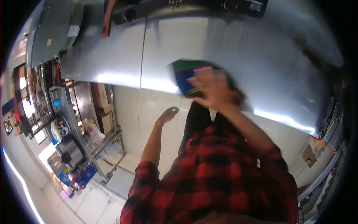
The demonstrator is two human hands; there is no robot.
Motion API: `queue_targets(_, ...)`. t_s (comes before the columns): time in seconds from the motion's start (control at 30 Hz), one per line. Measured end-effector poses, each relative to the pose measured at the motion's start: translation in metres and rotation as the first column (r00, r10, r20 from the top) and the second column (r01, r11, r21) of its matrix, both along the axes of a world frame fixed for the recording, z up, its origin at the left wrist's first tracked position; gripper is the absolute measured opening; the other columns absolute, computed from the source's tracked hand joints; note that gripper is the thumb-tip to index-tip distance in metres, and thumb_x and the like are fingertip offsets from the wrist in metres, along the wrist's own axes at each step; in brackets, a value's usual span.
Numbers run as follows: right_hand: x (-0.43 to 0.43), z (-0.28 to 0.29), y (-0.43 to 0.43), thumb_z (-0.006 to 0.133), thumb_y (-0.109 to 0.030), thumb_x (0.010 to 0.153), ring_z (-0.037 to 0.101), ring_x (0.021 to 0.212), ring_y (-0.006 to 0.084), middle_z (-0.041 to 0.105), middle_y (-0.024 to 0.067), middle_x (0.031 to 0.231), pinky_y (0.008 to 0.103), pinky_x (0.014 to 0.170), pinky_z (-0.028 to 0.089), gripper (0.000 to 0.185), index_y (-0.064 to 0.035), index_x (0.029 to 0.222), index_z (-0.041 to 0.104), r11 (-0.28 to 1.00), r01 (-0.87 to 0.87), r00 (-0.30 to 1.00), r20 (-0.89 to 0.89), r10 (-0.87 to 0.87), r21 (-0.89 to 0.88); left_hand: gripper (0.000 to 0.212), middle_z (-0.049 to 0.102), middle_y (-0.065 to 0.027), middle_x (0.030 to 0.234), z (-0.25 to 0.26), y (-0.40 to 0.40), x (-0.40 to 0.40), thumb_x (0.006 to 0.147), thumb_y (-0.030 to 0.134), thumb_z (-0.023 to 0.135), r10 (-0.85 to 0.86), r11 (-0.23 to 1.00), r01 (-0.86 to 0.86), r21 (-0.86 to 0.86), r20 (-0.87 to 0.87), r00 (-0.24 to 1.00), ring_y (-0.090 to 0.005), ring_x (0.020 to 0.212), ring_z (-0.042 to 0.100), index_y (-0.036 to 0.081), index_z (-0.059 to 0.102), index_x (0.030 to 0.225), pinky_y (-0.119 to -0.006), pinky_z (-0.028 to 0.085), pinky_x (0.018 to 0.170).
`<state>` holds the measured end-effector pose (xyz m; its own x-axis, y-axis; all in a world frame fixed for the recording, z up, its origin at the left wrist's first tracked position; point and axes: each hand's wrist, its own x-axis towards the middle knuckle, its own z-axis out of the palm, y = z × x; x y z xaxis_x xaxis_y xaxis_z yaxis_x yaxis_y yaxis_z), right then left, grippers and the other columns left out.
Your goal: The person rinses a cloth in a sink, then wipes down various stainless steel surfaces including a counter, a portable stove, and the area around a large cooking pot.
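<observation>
My right hand [214, 88] lies over a folded multicoloured cloth [181, 75], green, dark blue and black, near the front edge of a stainless-steel counter [173, 42]. The palm faces down and the fingers spread across the cloth, holding it against the metal; motion blurs both. Part of the cloth is hidden beneath the hand. To the left, my left hand [167, 115] hangs above the pale tiled floor [151, 112], away from the counter. Its fingers curl loosely, with a small gap by the thumb and nothing visible in it.
A black appliance with knobs [188, 9] stands at the counter's back. A long reddish-brown object [106, 26] and a large grey machine [53, 33] are at left. Cardboard boxes [100, 96] sit on a metal rack [121, 137]. A dark blurred object [307, 54] lies far right.
</observation>
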<state>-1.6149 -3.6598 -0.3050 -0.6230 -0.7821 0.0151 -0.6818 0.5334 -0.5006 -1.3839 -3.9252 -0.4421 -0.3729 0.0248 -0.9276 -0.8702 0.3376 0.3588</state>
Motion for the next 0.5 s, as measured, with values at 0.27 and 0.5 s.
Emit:
queue_targets(0.27,0.015,-0.029,0.466,0.053,-0.032,0.096,0.026,0.145,0.0347,0.033,0.0173,0.155,0.0462,0.119,0.018,0.064,-0.0035,0.15,0.034,0.742,0.637,0.736,-0.45,-0.506,0.208,0.042,0.067,-0.0111,0.113,-0.017,0.03,0.115,0.099,0.039,0.05,0.202,0.972,-0.172,-0.159,0.193,0.96,-0.0247,0.096,0.066,0.016,0.054,0.134,-0.044,0.051,0.084)
queue_targets(0.5,0.034,-0.029,0.199,0.054,-0.042,0.092,0.022,0.146,0.0362,0.029,0.0193,0.156,0.0526,0.117,0.016,0.073,-0.0051,0.15,0.032,0.728,0.604,0.787,-0.385,-0.482,0.324,0.043,0.068,-0.0061,0.102,-0.014,0.031,0.213,0.095,0.043,0.055,0.477,0.879,-0.433,-0.201,0.325,0.817,-0.0173,0.079,0.065,0.017,0.058,0.128,-0.032,0.046,0.059)
